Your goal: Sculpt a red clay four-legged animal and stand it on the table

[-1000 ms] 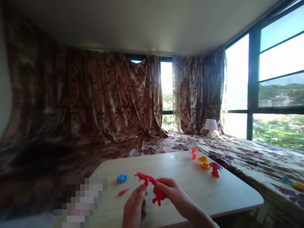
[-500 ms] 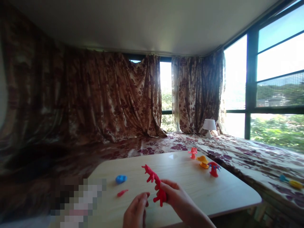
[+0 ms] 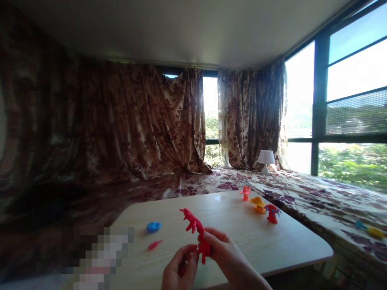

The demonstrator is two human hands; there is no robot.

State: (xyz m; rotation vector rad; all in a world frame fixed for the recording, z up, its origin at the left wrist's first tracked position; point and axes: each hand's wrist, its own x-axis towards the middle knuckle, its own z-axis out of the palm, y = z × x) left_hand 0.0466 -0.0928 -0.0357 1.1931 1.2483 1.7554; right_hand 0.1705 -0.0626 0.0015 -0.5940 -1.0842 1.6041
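My right hand (image 3: 225, 250) grips a red plastic toy figure (image 3: 196, 229) by its lower part, its long end pointing up and to the left above the light wooden table (image 3: 242, 237). My left hand (image 3: 178, 270) is curled just below the toy, fingertips touching its lower end; something small and red seems pinched in the fingers. A small red piece (image 3: 155, 244) and a blue piece (image 3: 153, 226) lie on the table to the left.
Three small toy figures stand at the table's far right: a red-orange figure (image 3: 245, 193), a yellow-orange figure (image 3: 259, 204) and a red and blue figure (image 3: 272, 213). A flowered cloth covers the platform behind. A white lamp (image 3: 266, 160) stands by the curtains. A blue and yellow toy (image 3: 370, 229) lies at far right.
The red toy has been tilted from lying across to pointing up and left in my right hand. My left hand let go of it, dropped, then came back to its lower end.
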